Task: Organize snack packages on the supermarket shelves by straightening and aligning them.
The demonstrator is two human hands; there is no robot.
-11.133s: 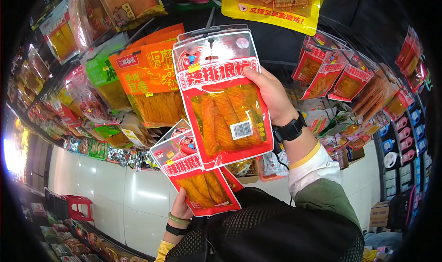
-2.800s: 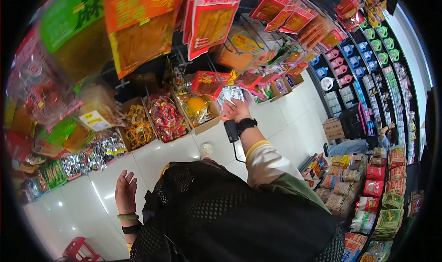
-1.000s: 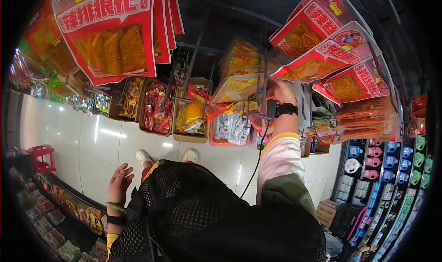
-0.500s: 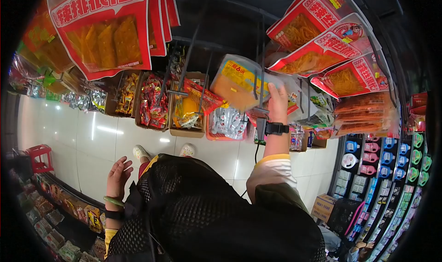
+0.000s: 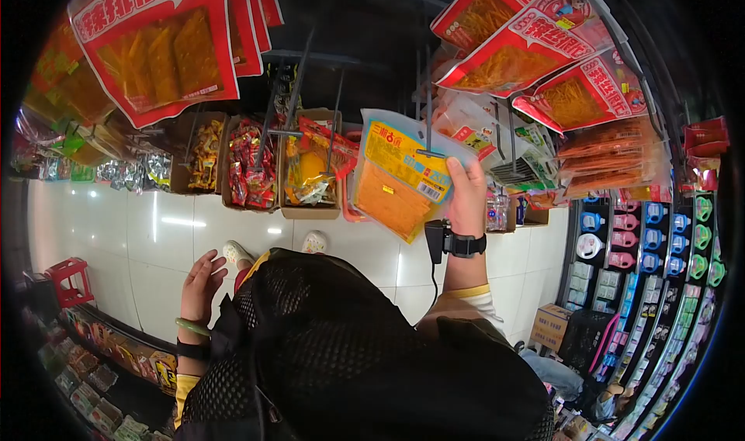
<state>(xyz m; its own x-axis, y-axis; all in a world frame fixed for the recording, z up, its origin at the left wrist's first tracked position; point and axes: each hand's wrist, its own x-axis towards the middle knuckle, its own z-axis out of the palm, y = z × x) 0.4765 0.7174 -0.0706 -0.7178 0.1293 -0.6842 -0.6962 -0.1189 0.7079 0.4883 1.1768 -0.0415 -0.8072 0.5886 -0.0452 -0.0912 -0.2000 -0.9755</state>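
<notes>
My right hand point(image 5: 468, 197) grips the right edge of a flat snack packet point(image 5: 397, 207), thumb on its front. The packet has a yellow and blue label above a window of orange-brown food. A metal display hook point(image 5: 428, 119) overlaps the packet's upper part in this view. Low at the left, my left hand point(image 5: 203, 282) hangs beside my body with fingers apart, holding nothing. Just right of the held packet hang pale snack packets point(image 5: 469, 127) on their own hooks.
Large red snack bags point(image 5: 159, 61) hang upper left, and red bags of shredded snacks point(image 5: 520, 53) upper right. Cardboard boxes of wrapped sweets point(image 5: 252, 169) stand below. A red stool point(image 5: 70, 282) is on the tiled floor at left. Shelves of bottles point(image 5: 654, 239) line the right, near a crouched person point(image 5: 555, 373).
My right hand has drawn the packet downward and towards me, turning its printed front more fully into view. My left hand has stayed nearly in place.
</notes>
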